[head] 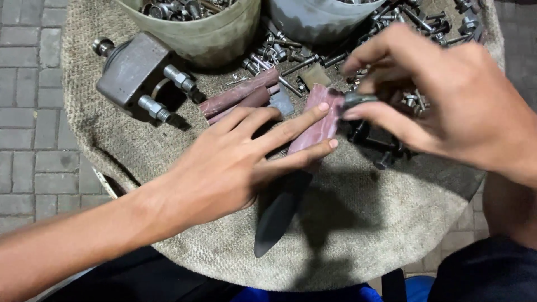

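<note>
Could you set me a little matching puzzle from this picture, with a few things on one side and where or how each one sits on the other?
Things:
1. left hand
2. right hand
3. grey metal block
4. green tub

Places or states:
A. at the top, filled with metal parts
B. fingers spread flat on a reddish strip of sandpaper
C. on the sacking at the left, with bolts sticking out
D. pinching a small dark metal part at the sandpaper's end

Pairs: 1-B, 2-D, 3-C, 4-A
</note>
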